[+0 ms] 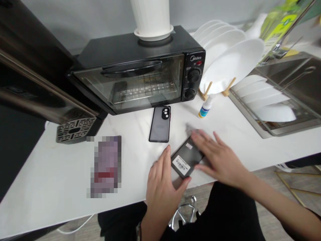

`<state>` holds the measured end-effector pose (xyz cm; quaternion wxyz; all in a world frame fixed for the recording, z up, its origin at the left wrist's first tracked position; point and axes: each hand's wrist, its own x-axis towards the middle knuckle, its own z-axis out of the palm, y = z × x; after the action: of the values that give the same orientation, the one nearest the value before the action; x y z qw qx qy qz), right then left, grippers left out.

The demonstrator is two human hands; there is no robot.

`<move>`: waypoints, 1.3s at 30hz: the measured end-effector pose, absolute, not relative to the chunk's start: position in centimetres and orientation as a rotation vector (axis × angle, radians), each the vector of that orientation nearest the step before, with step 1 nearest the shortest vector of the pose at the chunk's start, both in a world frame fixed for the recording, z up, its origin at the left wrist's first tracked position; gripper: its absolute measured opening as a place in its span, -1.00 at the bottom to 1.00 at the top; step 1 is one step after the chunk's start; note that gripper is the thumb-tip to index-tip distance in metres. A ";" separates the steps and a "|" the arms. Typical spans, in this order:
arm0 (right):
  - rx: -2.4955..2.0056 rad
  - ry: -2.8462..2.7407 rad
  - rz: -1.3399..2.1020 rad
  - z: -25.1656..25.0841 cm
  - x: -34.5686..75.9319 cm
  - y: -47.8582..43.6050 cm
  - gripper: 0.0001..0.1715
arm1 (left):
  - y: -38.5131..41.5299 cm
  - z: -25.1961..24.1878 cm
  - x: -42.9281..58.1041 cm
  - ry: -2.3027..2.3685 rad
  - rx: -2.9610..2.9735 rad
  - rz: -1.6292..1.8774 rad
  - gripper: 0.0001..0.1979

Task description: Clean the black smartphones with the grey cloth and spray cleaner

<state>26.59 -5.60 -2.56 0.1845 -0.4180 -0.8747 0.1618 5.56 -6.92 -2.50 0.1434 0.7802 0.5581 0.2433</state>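
Observation:
A flat black package (185,160) with a white barcode label lies near the front edge of the white counter (62,174). My left hand (163,184) rests beside its left corner, fingers stretched out, thumb touching the package's near edge. My right hand (218,157) lies flat over the package's right side, fingers spread and slightly blurred. A black phone case (159,124) with a camera cutout lies face down just behind the package.
A black toaster oven (140,73) stands at the back with a white pot (151,20) on top. White plates (230,60) fill a wooden rack. A small spray bottle (205,107), a sink rack (273,107), a blurred-out flat item (106,165) and a dark appliance (37,77) surround.

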 end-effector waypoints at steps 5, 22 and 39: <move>-1.193 -2.457 0.460 -2.1 25.7 -6.5 0.08 | -6.9 -2.5 5.5 1.620 2.232 0.677 0.03; -1.465 -2.351 0.277 -2.8 26.3 -6.3 0.01 | -6.8 -2.6 5.4 1.596 2.198 0.731 0.05; -1.505 -2.356 0.284 -5.2 28.2 -4.1 -0.04 | -6.8 -2.9 5.4 1.598 2.236 0.719 0.05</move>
<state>28.25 -4.08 -5.16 0.1648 -0.5282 -0.8269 0.0997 5.44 -6.79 -2.92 0.1499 0.7782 0.5561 0.2502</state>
